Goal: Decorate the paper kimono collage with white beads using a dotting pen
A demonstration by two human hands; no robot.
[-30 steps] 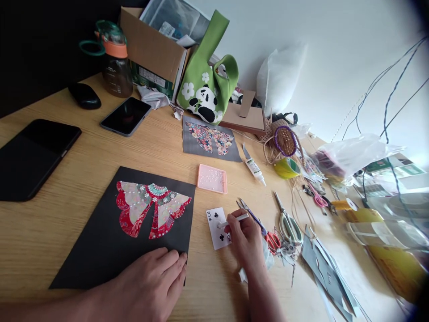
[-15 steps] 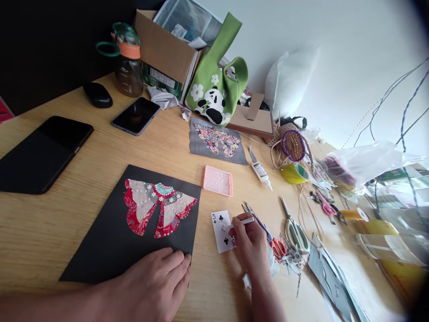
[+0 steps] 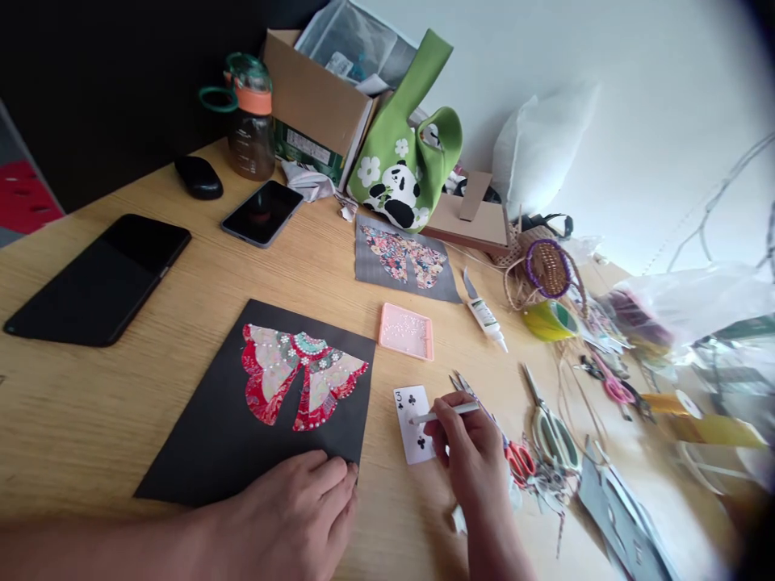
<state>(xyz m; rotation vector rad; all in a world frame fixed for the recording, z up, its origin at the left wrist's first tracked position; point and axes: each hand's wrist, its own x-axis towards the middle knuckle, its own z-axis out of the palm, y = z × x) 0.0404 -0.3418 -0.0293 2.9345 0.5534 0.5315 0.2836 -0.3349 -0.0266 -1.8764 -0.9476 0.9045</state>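
My right hand (image 3: 475,452) pinches a slim white pen-like stick (image 3: 451,412). The stick's tip is over a three of clubs playing card (image 3: 407,403); whether it touches the card I cannot tell. My left hand (image 3: 306,500) rests on the lower right part of a black sheet (image 3: 206,436), its fingers bent and close together with the tips partly hidden. On that sheet lies a red and cream fabric cape shape (image 3: 266,375) trimmed with white beads and small flowers. A pink tray (image 3: 407,329) of tiny white beads sits beyond the card.
Right of my right hand lie red-handled scissors (image 3: 519,461), larger scissors (image 3: 554,432) and fabric scraps. A glue tube (image 3: 486,319) and a grey sheet with a floral cutout (image 3: 403,258) lie farther back. A tablet (image 3: 102,278), phone (image 3: 263,212) and bottle (image 3: 251,137) are left.
The whole view has shifted, so things appear slightly farther right. The stick lies a little flatter, its tip still over the card. My left hand stays on the black sheet.
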